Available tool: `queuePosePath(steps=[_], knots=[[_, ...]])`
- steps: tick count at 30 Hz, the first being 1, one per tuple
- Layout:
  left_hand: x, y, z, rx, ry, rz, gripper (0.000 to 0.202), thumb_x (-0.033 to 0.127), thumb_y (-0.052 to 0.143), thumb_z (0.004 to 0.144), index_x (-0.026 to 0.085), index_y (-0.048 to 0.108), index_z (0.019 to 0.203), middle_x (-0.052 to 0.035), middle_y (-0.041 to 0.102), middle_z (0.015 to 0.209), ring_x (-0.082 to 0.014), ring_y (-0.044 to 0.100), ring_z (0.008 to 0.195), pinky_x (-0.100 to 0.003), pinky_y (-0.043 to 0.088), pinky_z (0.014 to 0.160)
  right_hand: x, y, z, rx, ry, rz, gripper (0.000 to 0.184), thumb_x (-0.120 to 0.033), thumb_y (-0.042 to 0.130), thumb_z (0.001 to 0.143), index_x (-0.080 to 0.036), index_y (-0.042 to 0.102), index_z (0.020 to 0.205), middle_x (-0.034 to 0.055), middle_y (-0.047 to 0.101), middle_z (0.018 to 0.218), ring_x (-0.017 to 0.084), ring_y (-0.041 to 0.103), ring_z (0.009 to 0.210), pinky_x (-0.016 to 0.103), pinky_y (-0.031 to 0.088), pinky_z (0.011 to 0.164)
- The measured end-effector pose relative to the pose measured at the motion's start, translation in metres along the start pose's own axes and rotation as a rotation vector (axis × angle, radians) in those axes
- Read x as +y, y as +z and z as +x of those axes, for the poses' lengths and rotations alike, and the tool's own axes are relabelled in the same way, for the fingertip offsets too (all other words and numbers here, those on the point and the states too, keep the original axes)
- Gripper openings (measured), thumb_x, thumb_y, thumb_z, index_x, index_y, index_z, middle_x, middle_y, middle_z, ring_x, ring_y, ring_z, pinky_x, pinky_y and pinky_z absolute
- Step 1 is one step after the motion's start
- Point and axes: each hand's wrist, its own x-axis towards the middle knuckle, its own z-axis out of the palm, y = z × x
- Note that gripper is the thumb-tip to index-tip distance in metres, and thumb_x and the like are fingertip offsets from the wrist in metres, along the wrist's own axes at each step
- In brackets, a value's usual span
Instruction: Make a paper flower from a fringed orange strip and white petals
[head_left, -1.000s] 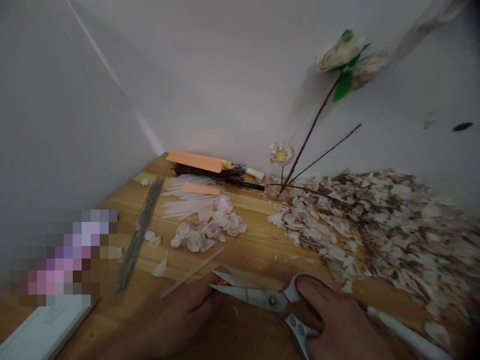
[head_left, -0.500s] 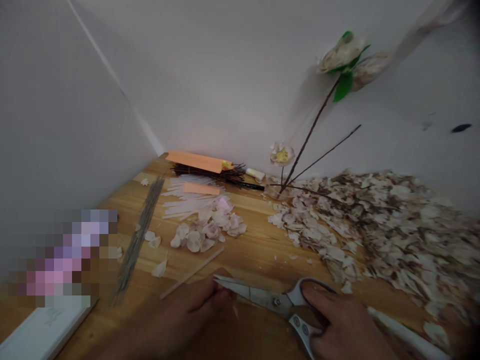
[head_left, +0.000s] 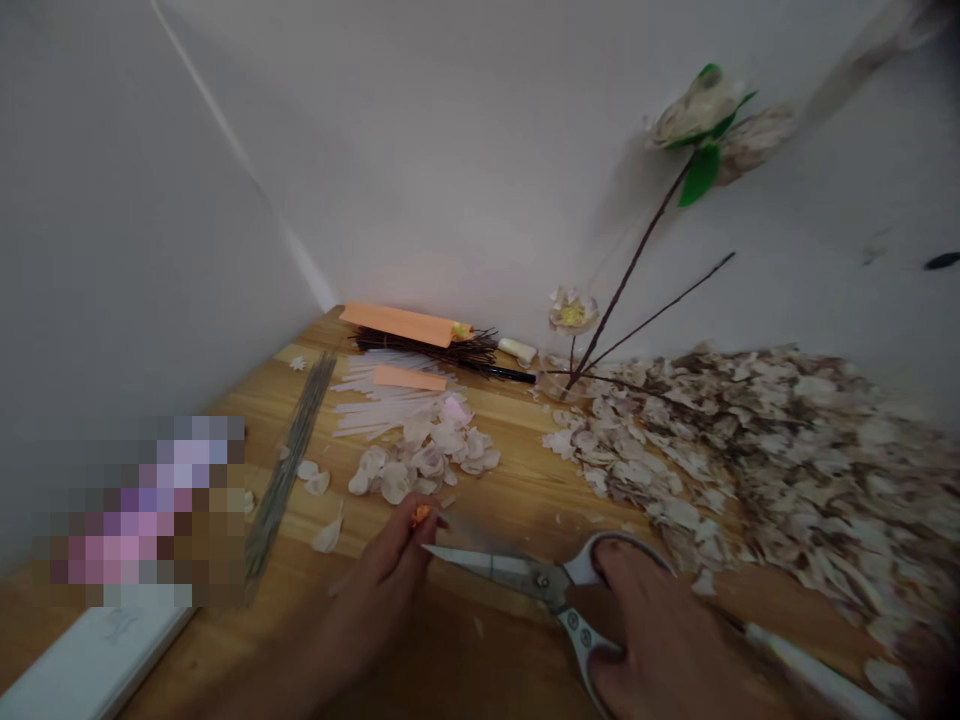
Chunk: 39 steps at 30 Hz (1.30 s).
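My right hand (head_left: 664,625) grips a pair of metal scissors (head_left: 551,585), fingers through the handle loops. The blades point left, and a blurred upper blade appears to stand apart from the sharp lower one. My left hand (head_left: 394,560) is closed in a pinch, with a small crinkled orange piece (head_left: 421,515) showing at its fingertips. The scissor tip lies just beside those fingers; whether it touches them I cannot tell. Beyond the left hand is a small heap of pale petals (head_left: 431,455). A large pile of whitish-brown petals (head_left: 795,450) spreads to the right.
Grey wires (head_left: 292,465), pale sticks (head_left: 367,405), orange paper (head_left: 397,322) and dark stems (head_left: 427,346) lie on the wooden table (head_left: 517,500). An artificial flower (head_left: 697,110) leans upright near the wall. A white box (head_left: 112,640) sits lower left, below a blurred-out patch.
My left hand has risen and moved slightly left, away from the blades, and the orange piece now shows. The scissors have shifted left and their blades look more spread. The view has moved slightly.
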Motion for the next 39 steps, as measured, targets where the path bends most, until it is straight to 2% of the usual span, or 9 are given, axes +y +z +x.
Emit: queuePosePath(steps=[4, 11, 15, 23, 25, 29, 35, 39], knots=[[-0.001, 0.003, -0.002, 0.044, 0.023, 0.003, 0.023, 0.038, 0.034, 0.089, 0.023, 0.050, 0.093, 0.0029, 0.048, 0.072, -0.0149, 0.046, 0.072, -0.023, 0.037, 0.069, -0.009, 0.004, 0.001, 0.000, -0.029, -0.080, 0.040, -0.013, 0.046, 0.046, -0.018, 0.050, 0.086, 0.0080, 0.060, 0.081, 0.026, 0.058, 0.071, 0.036, 0.044, 0.062], [0.004, 0.005, -0.006, 0.060, 0.090, 0.051, 0.021, 0.032, 0.033, 0.090, 0.022, 0.051, 0.093, 0.0001, 0.053, 0.080, -0.0170, 0.050, 0.081, -0.027, 0.040, 0.078, -0.021, 0.004, 0.003, 0.003, -0.014, -0.059, 0.032, -0.014, 0.045, 0.048, -0.023, 0.047, 0.079, 0.0040, 0.061, 0.075, 0.024, 0.058, 0.068, 0.031, 0.040, 0.057], [0.007, 0.006, -0.007, 0.063, 0.079, 0.103, 0.019, 0.033, 0.032, 0.090, 0.023, 0.048, 0.091, 0.0007, 0.051, 0.078, -0.0169, 0.049, 0.077, -0.027, 0.040, 0.074, -0.021, 0.005, 0.000, 0.014, -0.014, -0.065, 0.027, -0.016, 0.046, 0.051, -0.024, 0.045, 0.077, 0.0027, 0.060, 0.070, 0.024, 0.058, 0.067, 0.031, 0.039, 0.057], [0.012, 0.010, -0.009, 0.130, 0.076, 0.189, 0.021, 0.033, 0.029, 0.089, 0.024, 0.048, 0.089, 0.0018, 0.049, 0.072, -0.0182, 0.047, 0.069, -0.028, 0.037, 0.068, -0.018, 0.007, -0.001, 0.065, -0.042, -0.070, 0.033, -0.015, 0.045, 0.051, -0.026, 0.047, 0.082, 0.0027, 0.066, 0.077, 0.023, 0.062, 0.068, 0.030, 0.042, 0.057], [0.013, 0.010, -0.010, 0.128, 0.063, 0.211, 0.021, 0.032, 0.027, 0.089, 0.024, 0.047, 0.092, 0.0021, 0.049, 0.071, -0.0183, 0.047, 0.068, -0.028, 0.036, 0.067, -0.016, 0.007, -0.002, 0.062, -0.056, -0.062, 0.035, -0.014, 0.044, 0.050, -0.026, 0.047, 0.083, 0.0018, 0.067, 0.077, 0.022, 0.064, 0.068, 0.029, 0.043, 0.058], [0.013, 0.008, -0.010, 0.111, 0.036, 0.221, 0.022, 0.035, 0.027, 0.089, 0.025, 0.046, 0.093, 0.0013, 0.051, 0.072, -0.0195, 0.049, 0.071, -0.030, 0.037, 0.069, -0.014, 0.003, -0.003, -0.005, -0.085, -0.041, 0.028, -0.013, 0.044, 0.052, -0.026, 0.045, 0.076, 0.0005, 0.067, 0.071, 0.021, 0.064, 0.060, 0.027, 0.043, 0.052], [0.013, 0.004, -0.009, 0.065, 0.009, 0.241, 0.019, 0.037, 0.030, 0.089, 0.025, 0.044, 0.094, 0.0004, 0.052, 0.077, -0.0197, 0.051, 0.073, -0.030, 0.038, 0.070, -0.019, -0.001, -0.004, -0.033, -0.033, -0.050, 0.024, -0.013, 0.044, 0.054, -0.026, 0.043, 0.074, -0.0006, 0.064, 0.064, 0.021, 0.063, 0.057, 0.028, 0.040, 0.050], [0.012, 0.005, -0.008, 0.060, 0.014, 0.225, 0.019, 0.036, 0.030, 0.089, 0.025, 0.044, 0.093, 0.0009, 0.052, 0.075, -0.0194, 0.050, 0.072, -0.029, 0.038, 0.068, -0.017, 0.000, -0.004, -0.002, -0.049, -0.037, 0.022, -0.014, 0.044, 0.053, -0.027, 0.042, 0.071, -0.0026, 0.061, 0.058, 0.020, 0.061, 0.051, 0.027, 0.036, 0.047]])
